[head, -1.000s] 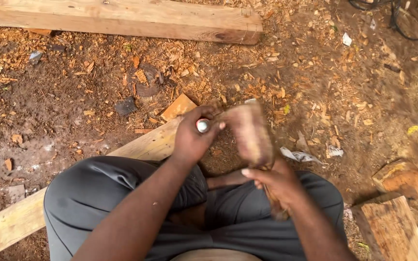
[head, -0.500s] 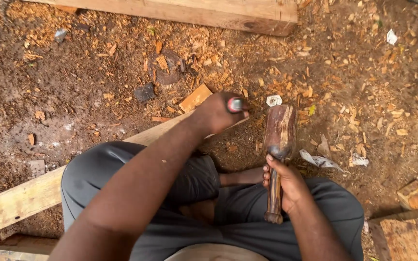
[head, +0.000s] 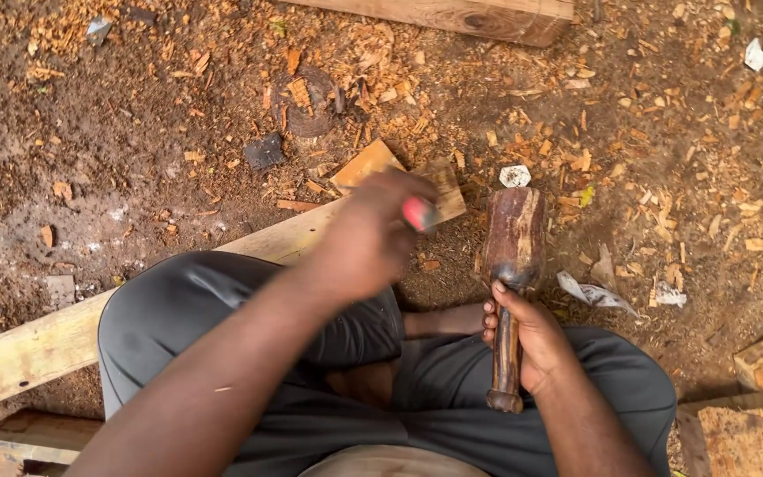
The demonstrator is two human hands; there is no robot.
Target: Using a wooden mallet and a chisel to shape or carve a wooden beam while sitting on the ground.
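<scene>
Wood chips littered the dirt ground [head: 134, 159]; right hand [head: 532, 340] fingers gripped a wooden mallet [head: 512, 265], left hand [head: 368, 238] clenched around a red-tipped tool [head: 419, 214] above a plank [head: 37, 349].

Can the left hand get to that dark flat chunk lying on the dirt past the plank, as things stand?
Probably yes. The left hand is raised over the plank, and nothing lies between it and the dark chunk. But it is already closed on a red-tipped tool.
</scene>
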